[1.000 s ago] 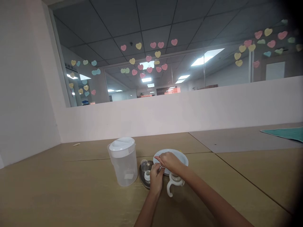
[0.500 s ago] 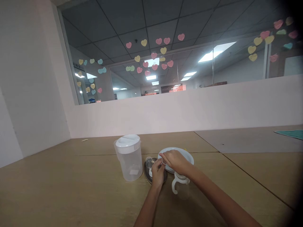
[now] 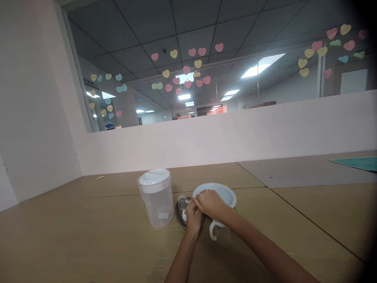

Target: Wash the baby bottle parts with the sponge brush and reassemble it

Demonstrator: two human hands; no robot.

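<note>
Near: white-handled cup, handle hooking left, long axis unclear; beyond, left hand and right hand meet, fingers curled, ring now hidden, grips can't be told; dark tray beside, bowl farther

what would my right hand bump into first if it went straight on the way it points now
Your right hand would meet your left hand first, as the two look pressed together. Past it, the line seems to run toward the clear plastic pitcher with a white lid, though depth is unclear.
</note>
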